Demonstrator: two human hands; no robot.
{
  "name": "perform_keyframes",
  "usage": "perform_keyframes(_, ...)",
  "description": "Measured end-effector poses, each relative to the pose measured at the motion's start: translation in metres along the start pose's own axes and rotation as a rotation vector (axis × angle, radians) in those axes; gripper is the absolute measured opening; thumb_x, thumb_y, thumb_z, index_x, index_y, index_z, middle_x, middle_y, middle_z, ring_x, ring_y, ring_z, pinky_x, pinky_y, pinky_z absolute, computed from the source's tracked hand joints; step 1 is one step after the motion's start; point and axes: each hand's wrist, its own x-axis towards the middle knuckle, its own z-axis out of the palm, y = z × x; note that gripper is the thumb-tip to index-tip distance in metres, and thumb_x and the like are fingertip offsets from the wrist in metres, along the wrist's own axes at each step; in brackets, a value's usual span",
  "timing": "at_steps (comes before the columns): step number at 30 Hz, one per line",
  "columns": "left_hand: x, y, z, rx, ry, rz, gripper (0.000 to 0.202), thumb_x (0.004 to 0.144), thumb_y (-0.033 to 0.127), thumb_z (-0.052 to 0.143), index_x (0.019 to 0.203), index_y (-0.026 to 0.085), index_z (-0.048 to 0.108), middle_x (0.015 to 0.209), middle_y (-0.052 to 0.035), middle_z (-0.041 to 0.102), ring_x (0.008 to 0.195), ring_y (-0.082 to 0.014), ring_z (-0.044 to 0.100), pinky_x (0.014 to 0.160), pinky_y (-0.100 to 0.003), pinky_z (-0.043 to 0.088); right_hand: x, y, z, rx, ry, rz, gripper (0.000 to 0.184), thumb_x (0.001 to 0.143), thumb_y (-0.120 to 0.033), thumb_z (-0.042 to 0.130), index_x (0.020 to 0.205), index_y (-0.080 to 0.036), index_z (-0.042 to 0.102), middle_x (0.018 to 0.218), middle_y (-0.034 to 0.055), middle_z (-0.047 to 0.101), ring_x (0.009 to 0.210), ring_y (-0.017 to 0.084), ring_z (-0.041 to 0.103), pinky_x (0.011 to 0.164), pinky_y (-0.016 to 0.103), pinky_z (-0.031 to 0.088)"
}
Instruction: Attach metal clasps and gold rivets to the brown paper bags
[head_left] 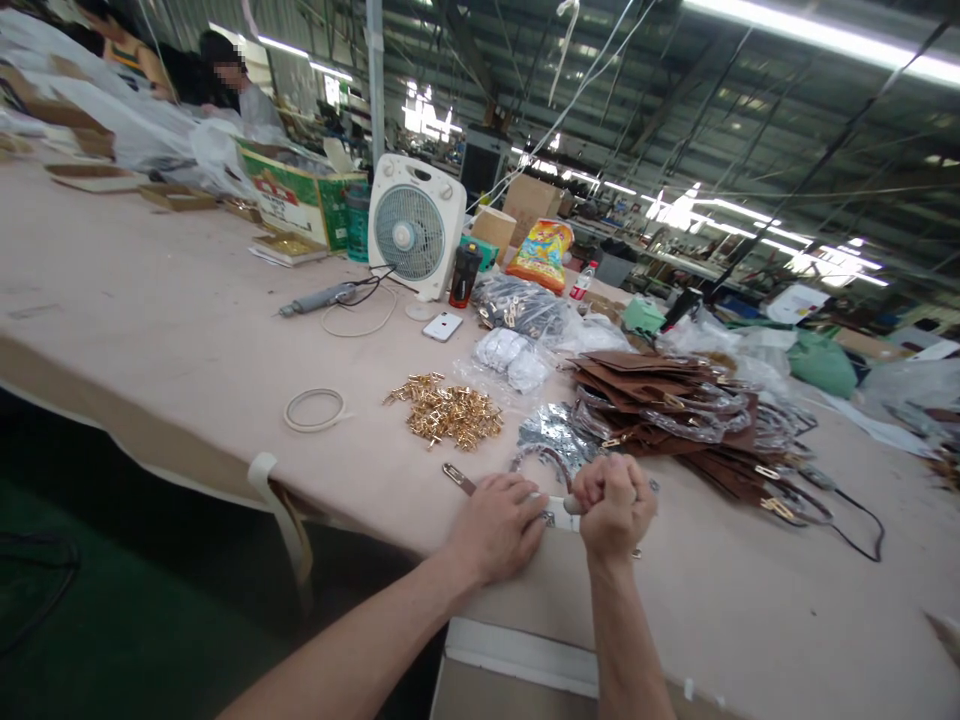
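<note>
My left hand lies flat, fingers stretched and close together, on a piece at the table's near edge. A brown strap with a gold metal fitting at its tip sticks out to the left from beneath it. Just right of its fingertips is a white strip with a small silvery part. My right hand is closed in a fist over the strip's right end. A pale rounded tip shows at the fist's left side; what the fist holds is hidden. Behind the hands curves a plastic-wrapped brown handle.
Beyond the hands lie a pile of gold fittings, silvery pieces and stacked brown panels. Further off are a tape roll, a phone, a corded tool and a fan. Another person sits far left.
</note>
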Motion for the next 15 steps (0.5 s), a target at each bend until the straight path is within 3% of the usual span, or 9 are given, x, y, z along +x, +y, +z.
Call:
perform_keyframes(2,0.0,0.0,0.001,0.0,0.0,0.002,0.03,0.102,0.034,0.057,0.13,0.03,0.066,0.128,-0.0043,0.07,0.125,-0.0271,0.056,0.109,-0.047,0.044,-0.002,0.004,-0.002,-0.035,-0.014,-0.001,0.044,0.101,-0.039,0.061,0.064,-0.022,0.042,0.051,-0.0081,0.038,0.04,0.008,0.034,0.038,0.02,0.027)
perform_keyframes(7,0.002,0.004,0.0,0.008,0.012,-0.012,0.025,0.102,0.032,0.056,0.124,0.028,0.068,0.118,-0.0043,0.072,0.122,-0.0263,0.058,0.108,-0.045,0.044,-0.008,0.03,-0.014,-0.101,-0.027,0.171,0.047,0.097,-0.047,0.065,0.064,-0.022,0.043,0.051,-0.0087,0.039,0.039,0.008,0.035,0.037,0.02,0.028)
perform_keyframes(12,0.002,0.004,-0.003,-0.015,-0.004,-0.006,0.033,0.098,0.035,0.063,0.13,0.028,0.064,0.126,-0.0046,0.071,0.123,-0.0269,0.058,0.111,-0.046,0.043,0.006,0.021,-0.017,0.065,0.064,0.162,0.046,0.097,-0.046,0.066,0.067,-0.022,0.041,0.051,-0.0101,0.036,0.038,0.006,0.032,0.036,0.018,0.026)
perform_keyframes(15,0.002,0.004,-0.003,-0.039,-0.014,-0.024,0.038,0.094,0.035,0.068,0.13,0.025,0.063,0.13,-0.0059,0.069,0.125,-0.0281,0.057,0.112,-0.046,0.042,0.012,0.02,-0.01,0.101,0.011,0.229,0.044,0.096,-0.046,0.068,0.069,-0.022,0.042,0.052,-0.0106,0.036,0.038,0.006,0.032,0.035,0.018,0.025)
